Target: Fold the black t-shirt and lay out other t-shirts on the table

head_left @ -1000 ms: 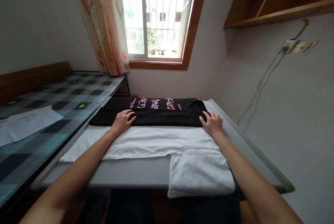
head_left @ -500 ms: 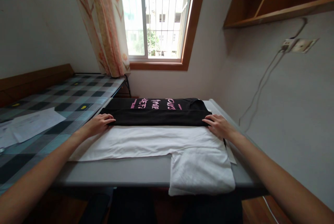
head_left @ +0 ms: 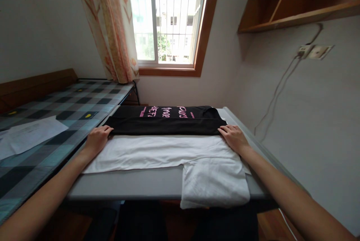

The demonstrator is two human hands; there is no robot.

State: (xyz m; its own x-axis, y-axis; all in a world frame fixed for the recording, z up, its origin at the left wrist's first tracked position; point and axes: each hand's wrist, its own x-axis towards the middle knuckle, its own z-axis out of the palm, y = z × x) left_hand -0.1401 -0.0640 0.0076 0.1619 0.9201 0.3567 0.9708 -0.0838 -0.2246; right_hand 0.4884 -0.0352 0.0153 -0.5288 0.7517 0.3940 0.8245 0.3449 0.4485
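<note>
A black T-shirt [head_left: 165,126] with pink lettering lies sideways on the grey table, its near part folded over into a band. Under it, a white T-shirt [head_left: 152,151] spreads toward me, one sleeve hanging past the table's front edge. At the band's left end, my left hand [head_left: 98,137] has its fingers closed on the black cloth. My right hand [head_left: 233,136] grips the band's right end, fingers bent over the corner. The thumbs are mostly hidden.
The grey table [head_left: 126,186] stands against the right wall. To its left is a bed with a checked mattress [head_left: 36,106] and papers [head_left: 36,132]. Cables hang from a wall socket [head_left: 312,51] below a wooden shelf [head_left: 298,14]. A window and curtain [head_left: 112,27] are ahead.
My left hand has slid left, from lying on the black T-shirt to its end, and its fingers have closed. The right fingers have curled slightly at the other end. The view has shifted a little.
</note>
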